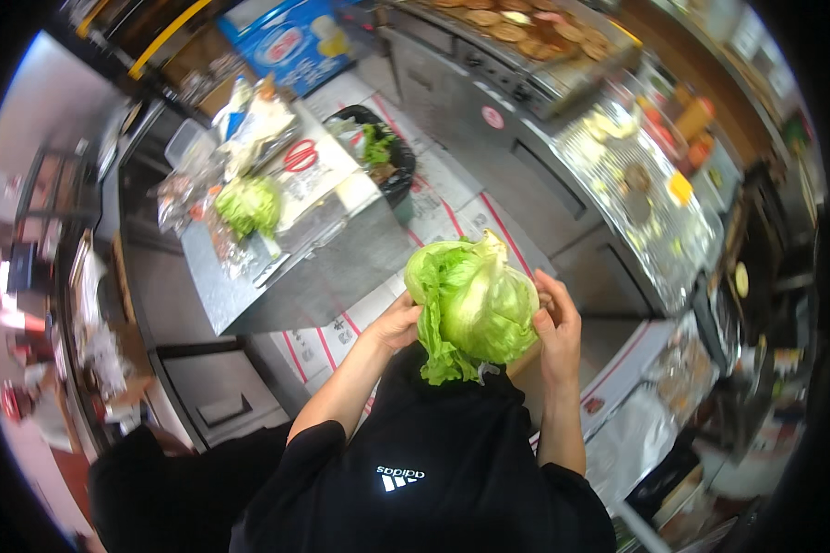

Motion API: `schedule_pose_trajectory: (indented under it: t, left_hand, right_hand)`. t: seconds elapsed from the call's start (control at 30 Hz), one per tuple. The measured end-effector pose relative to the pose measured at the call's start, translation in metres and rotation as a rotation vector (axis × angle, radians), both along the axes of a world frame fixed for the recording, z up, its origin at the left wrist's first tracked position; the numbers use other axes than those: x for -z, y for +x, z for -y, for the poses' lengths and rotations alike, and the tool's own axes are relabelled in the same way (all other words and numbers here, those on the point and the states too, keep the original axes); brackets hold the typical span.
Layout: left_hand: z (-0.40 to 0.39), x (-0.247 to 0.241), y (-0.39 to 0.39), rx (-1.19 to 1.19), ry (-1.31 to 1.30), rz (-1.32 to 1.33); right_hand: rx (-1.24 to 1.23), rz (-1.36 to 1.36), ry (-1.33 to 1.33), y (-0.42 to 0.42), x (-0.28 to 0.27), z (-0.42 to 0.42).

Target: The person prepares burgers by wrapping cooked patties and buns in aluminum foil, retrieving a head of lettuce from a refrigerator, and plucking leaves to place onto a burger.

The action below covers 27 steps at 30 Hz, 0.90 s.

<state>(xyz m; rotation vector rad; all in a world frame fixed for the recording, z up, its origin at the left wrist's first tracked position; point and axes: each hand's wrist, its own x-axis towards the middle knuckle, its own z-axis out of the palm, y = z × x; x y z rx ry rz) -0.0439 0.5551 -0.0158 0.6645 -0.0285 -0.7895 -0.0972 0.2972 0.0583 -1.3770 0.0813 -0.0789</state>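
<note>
A head of lettuce point(487, 304) with loose outer leaves is held in front of my chest, its pale stem end towards the top of the view. My left hand point(398, 323) grips its left side, the fingertips partly hidden behind the leaves. On the right side, my right hand point(557, 321) touches the head with thumb and curled fingers. A second lettuce head point(250, 205) lies on the metal counter point(225, 297) at the left, beside a white cutting board point(318, 173). Red-handled scissors point(301, 155) rest on that board, and a knife point(271, 271) lies near the counter's edge.
A black-lined bin point(402, 169) with green scraps stands beyond the counter. Round patties point(508, 31) lie on a griddle at the top. A foil-lined counter point(664, 256) with a wire rack runs along the right. A person in black point(180, 491) is close at the lower left.
</note>
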Motion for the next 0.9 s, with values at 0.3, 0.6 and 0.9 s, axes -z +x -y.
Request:
schedule_pose_trajectory:
  t: [0.3,0.6,0.9]
  left_hand:
    - [-0.038,-0.017,0.113,-0.293,-0.306,-0.241]
    - [-0.092,-0.029,0.238,-0.551,-0.32,-0.292]
    - [-0.085,-0.017,0.281,-0.934,-0.162,-0.245]
  right_hand:
    - [-0.71,-0.053,-0.011,0.237,0.003,-0.056]
    - [-0.881,-0.093,0.13,0.372,-0.008,-0.147]
    - [-0.762,0.085,-0.207,0.463,0.03,-0.181]
